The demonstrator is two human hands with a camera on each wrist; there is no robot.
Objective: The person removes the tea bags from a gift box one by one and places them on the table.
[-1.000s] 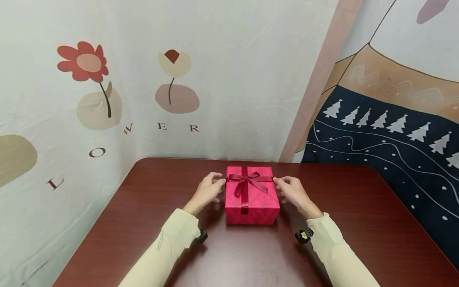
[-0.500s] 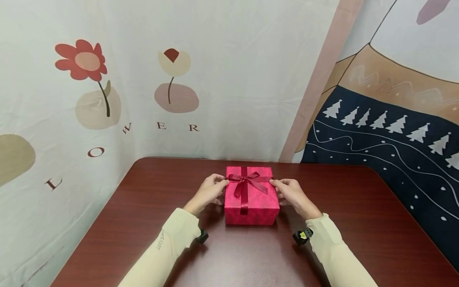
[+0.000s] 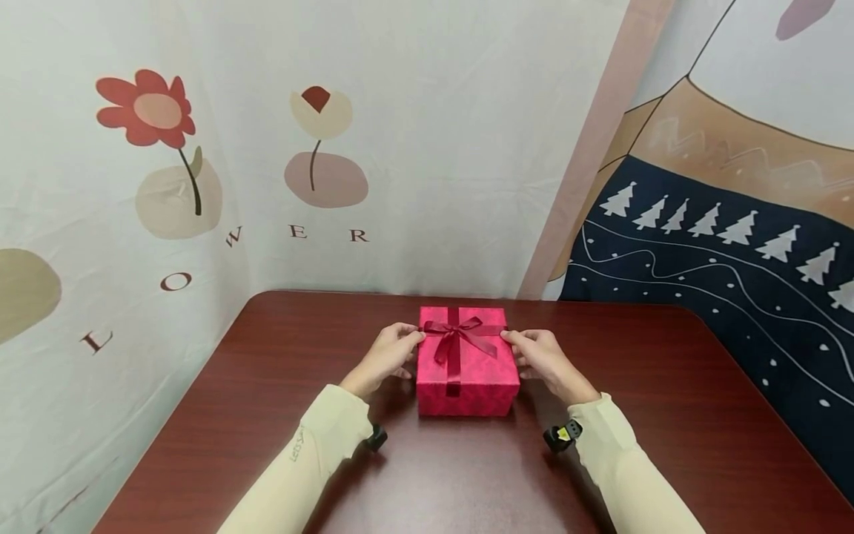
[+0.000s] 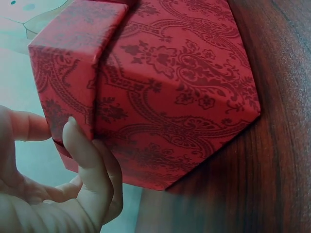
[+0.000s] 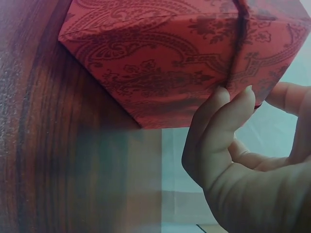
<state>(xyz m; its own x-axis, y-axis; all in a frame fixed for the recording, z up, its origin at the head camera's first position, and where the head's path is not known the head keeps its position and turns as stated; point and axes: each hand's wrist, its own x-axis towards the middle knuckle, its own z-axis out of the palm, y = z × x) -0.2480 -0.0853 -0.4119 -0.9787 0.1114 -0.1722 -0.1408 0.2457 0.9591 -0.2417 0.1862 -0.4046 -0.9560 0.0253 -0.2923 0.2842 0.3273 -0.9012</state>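
A bright pink-red gift box [image 3: 483,371] with a dark patterned surface stands on the table, its lid on. Around the lid [image 4: 68,92] runs a dark red ribbon, tied on top in a bow [image 3: 455,334]. My left hand [image 3: 385,356] pinches the lid's left side, thumb at the upper edge and bent fingers against the side. On the opposite side, my right hand [image 3: 545,360] grips the lid the same way. Both wrist views show fingertips against the lid's side wall near its lower rim. The box's contents are hidden.
A dark red-brown wooden table [image 3: 300,341] carries the box, which stands near the back edge. Behind hangs a pale cloth [image 3: 440,148] printed with flowers and letters. To the right is a dark cloth [image 3: 667,259] with white trees.
Both hands have moved slightly inward, and the thumbs now lie on the lid's upper side edges. The box stays in place on the table.
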